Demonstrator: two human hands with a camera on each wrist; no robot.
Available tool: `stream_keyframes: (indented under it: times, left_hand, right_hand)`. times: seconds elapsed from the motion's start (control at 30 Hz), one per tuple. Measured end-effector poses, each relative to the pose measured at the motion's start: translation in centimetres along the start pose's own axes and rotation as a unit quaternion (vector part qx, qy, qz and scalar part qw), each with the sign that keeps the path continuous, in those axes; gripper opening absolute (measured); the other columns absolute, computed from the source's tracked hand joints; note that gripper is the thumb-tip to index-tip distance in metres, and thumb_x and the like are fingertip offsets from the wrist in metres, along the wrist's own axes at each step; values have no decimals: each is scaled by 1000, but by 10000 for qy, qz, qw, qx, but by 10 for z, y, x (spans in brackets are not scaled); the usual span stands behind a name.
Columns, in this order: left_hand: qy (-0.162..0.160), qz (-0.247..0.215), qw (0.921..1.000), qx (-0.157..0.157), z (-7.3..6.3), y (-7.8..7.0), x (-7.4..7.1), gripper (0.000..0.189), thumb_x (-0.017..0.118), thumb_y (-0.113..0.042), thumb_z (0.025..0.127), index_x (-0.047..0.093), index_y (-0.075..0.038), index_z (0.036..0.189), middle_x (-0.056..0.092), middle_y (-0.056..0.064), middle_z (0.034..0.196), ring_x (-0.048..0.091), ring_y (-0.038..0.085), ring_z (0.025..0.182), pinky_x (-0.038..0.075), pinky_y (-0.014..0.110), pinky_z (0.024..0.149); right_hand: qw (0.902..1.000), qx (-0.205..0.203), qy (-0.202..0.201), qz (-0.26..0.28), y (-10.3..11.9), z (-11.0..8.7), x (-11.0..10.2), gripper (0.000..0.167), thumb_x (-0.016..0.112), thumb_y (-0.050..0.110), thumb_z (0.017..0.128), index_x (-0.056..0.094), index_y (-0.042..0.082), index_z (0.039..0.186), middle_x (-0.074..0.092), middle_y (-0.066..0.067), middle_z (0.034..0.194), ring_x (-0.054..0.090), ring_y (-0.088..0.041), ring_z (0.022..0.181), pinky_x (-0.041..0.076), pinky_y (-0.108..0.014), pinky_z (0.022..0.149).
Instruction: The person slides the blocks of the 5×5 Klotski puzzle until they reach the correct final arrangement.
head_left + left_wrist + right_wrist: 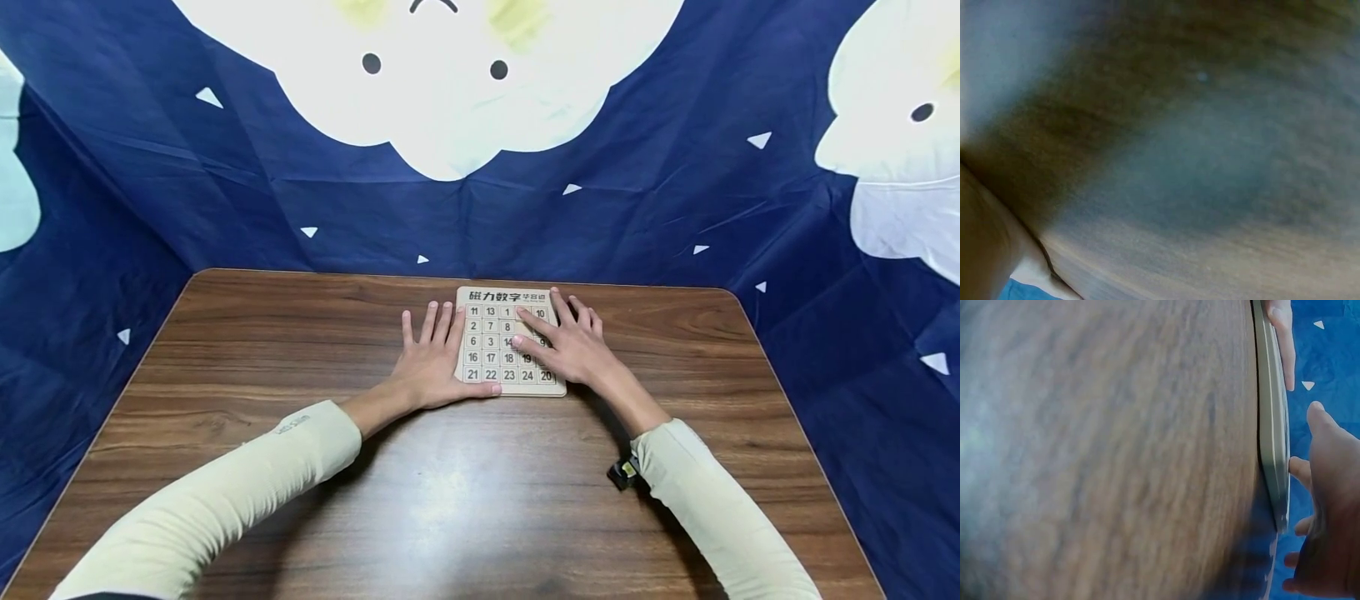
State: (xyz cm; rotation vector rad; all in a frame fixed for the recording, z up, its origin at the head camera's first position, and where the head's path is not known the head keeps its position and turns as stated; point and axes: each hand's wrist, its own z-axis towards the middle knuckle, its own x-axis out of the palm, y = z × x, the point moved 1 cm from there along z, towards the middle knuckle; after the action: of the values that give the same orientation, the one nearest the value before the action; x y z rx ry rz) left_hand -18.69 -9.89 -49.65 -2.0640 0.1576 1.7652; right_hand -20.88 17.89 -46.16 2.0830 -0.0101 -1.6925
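A pale wooden number sliding puzzle (491, 342) lies flat near the table's far edge, its numbered tiles set in rows below a printed heading. My left hand (432, 365) rests at its left side, fingers spread, the thumb lying along the near edge. Over the right part of the board is my right hand (581, 348), its index fingertip on the top row and its thumb tip by the 14 tile. Between these two fingertips, one slot looks bare. The right hand covers several tiles. In the right wrist view, the board (1272, 425) appears edge-on.
The brown wood-grain table (315, 333) carries the board. Behind it hangs a dark blue cloth (360, 208) with white cloud shapes and small triangles. A small black device (622, 473) sits at the right wrist. The left wrist view shows mostly blurred tabletop (1210, 175).
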Motion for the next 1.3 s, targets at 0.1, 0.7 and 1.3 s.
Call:
stream_keyframes:
  times: [0.1,0.7,1.3]
  left_hand:
    - [25,10,10000,-13,0,0,0,151,49,-108,82,-7,-10,181,-9,18,190,-15,41,177,-21,75,135]
    - [23,-97,10000,-9,4,4,7,154,52,-109,80,-8,-10,181,-10,17,190,-17,40,177,-21,74,135]
    - [30,39,10000,-7,2,3,3,152,49,-109,81,-9,-10,181,-10,17,190,-16,40,177,-21,75,135]
  right_hand:
    - [10000,-37,-3,22,0,-1,0,75,42,79,110,36,45,176,-1,-19,192,5,-55,176,8,-81,136]
    - [9990,-444,-47,-15,13,-10,7,65,51,71,112,50,42,170,9,-18,192,13,-57,173,16,-81,134]
    - [9994,-317,-32,-97,5,-15,-2,61,52,68,113,51,44,169,13,-17,191,9,-59,173,11,-84,132]
